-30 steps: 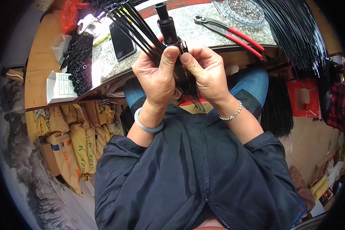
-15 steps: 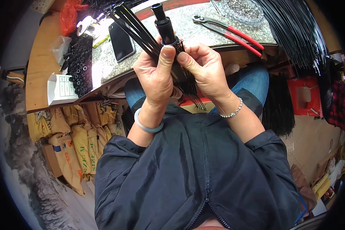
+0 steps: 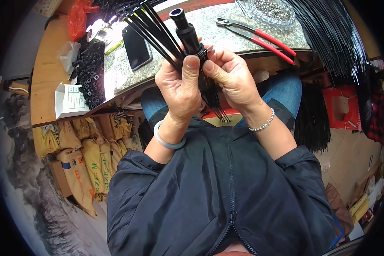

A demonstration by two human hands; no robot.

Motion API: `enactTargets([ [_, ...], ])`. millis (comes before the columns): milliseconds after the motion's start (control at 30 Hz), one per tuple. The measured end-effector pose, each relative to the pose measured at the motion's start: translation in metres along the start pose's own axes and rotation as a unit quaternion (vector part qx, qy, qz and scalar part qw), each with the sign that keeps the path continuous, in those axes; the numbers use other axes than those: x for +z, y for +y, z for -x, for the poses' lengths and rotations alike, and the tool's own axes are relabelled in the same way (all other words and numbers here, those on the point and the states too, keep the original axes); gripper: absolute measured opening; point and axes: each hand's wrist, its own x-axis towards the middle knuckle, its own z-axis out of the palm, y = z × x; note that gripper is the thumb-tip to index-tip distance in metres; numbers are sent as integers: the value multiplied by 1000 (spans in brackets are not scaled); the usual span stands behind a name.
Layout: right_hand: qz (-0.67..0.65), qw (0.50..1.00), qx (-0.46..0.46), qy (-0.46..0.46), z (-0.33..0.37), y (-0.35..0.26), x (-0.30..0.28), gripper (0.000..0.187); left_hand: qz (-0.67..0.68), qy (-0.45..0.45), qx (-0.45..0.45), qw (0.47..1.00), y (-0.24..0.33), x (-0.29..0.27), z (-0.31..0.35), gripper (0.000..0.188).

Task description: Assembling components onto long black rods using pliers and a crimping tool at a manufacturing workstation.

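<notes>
Over the near edge of the stone-topped table, my left hand (image 3: 181, 89) is closed round a black umbrella frame, its thumb pressing on the collar. The frame has a stepped black tube (image 3: 187, 36) with an open round end, tilted up and away. Thin black ribs (image 3: 155, 36) fan out to the tube's left, and more rib ends (image 3: 215, 106) hang below the hands. Beside the collar, my right hand (image 3: 239, 79) pinches with thumb and forefinger at a thin pale wire (image 3: 210, 50). The fingertips partly hide the wire and the rib joints.
Red-handled pincers (image 3: 260, 40) lie on the stone top (image 3: 213, 36), near a clear dish (image 3: 275, 23) of small metal parts. A phone (image 3: 136, 49), a heap of black plastic pieces (image 3: 91, 77) and a white box (image 3: 70, 100) are left. Long black rods (image 3: 333, 38) overhang at right.
Both hands have shifted slightly right with the umbrella frame. Its tube leans more to the left, and the rib fan has spread. The pale wire now shows at my right fingertips.
</notes>
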Motion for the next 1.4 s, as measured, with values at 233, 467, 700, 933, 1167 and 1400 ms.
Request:
enactTargets([
  [233,24,999,-26,-19,2,5,-4,10,33,-9,-29,999,1,-3,1,35],
  [467,-24,1000,7,10,1,9,2,15,57,-15,-26,998,3,-1,5,37],
  [700,-53,997,40,-49,-5,8,-16,15,85,-42,-52,994,2,-4,7,39],
  [933,-58,993,10,-106,-4,1,-6,17,72,-80,-59,992,0,-7,4,45],
  [1167,277,960,-5,-39,21,49,-11,31,99,-121,-77,985,7,-12,-19,63],
  [1400,412,875,-257,-2,17,43,1,22,42,-262,-172,949,22,-17,-23,42],
])
